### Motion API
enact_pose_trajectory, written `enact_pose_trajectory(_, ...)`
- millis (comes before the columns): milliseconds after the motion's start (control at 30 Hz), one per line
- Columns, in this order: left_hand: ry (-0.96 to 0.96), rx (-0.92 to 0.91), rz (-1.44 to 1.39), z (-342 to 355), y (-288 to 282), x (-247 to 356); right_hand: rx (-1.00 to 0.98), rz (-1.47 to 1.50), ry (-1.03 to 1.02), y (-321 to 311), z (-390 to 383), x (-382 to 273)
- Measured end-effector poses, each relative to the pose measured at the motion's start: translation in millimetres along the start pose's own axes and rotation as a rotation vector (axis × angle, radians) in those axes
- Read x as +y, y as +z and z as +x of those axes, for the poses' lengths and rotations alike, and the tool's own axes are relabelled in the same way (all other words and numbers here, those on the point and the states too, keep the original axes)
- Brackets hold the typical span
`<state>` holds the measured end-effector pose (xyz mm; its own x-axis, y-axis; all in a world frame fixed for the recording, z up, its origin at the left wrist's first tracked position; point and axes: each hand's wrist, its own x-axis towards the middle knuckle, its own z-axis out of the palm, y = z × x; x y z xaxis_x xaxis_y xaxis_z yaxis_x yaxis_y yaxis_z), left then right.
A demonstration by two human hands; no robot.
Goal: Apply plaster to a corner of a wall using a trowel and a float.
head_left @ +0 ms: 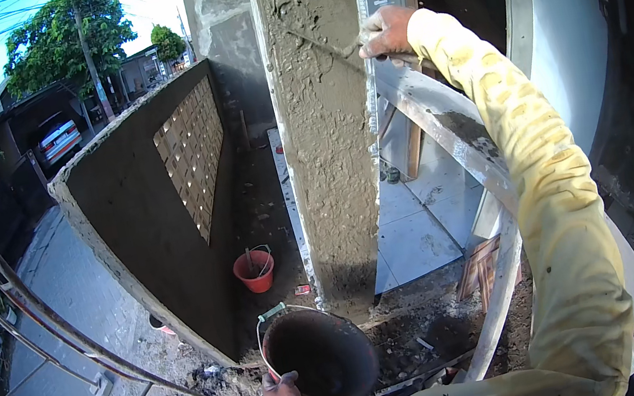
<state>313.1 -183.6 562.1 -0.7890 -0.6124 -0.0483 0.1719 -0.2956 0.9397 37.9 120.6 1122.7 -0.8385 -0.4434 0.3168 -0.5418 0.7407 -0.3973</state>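
My right hand [387,31] is closed round a trowel [330,48] at the upper right edge of a column [327,137] coated in rough wet mortar. The trowel's thin blade lies against the mortar, seen nearly edge-on. Low in the view, my left hand [282,391] grips the rim of a dark bucket [322,358], tilted so that its inside shows. Its wire handle with a pale green grip hangs over the far rim. The inside looks mostly bare, with dark residue. Pale perforated edge strips run up both sides of the column.
A low plastered wall [138,195] with a lattice panel stands to the left. Beyond the bucket sits a red bucket [254,270] with something inside. Slanted planks [447,120] lean at the right over a tiled floor [417,235]. Bent metal bars [23,309] curve along the left.
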Motion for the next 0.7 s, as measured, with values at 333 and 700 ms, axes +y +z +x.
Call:
enact_pose_trajectory(333,0.204,-0.121,0.314,7,40,21,-1.119,-0.263,-0.085,357,-182,74)
enact_pose_trajectory(700,0.311,-0.327,0.587,-28,96,56,-0.840,-0.458,0.020,459,-245,137)
